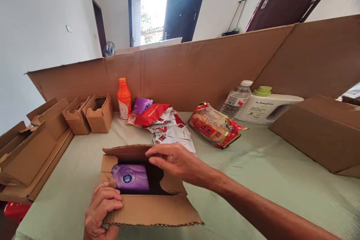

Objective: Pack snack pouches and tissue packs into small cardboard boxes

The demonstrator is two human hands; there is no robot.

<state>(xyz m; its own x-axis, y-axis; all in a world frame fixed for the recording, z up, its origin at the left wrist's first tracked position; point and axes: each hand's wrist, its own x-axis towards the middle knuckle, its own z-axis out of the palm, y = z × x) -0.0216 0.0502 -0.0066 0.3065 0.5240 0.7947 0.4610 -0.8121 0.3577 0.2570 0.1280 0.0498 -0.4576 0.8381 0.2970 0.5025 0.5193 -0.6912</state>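
Head view: my left hand (102, 208) clamps the carton (154, 210) by its edge. Right hand (171, 159), fingers parted, overhangs clearance beside the tissue pack (132, 177).

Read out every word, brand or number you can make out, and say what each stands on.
"Dr. Baby", rest of the word unclear: green-capped white bottle.
Too blurred: logo and characters on the purple tissue pack in the cardboard box; characters on the red food bag.
Too small: print on the orange bottle, clear water bottle, white packets.
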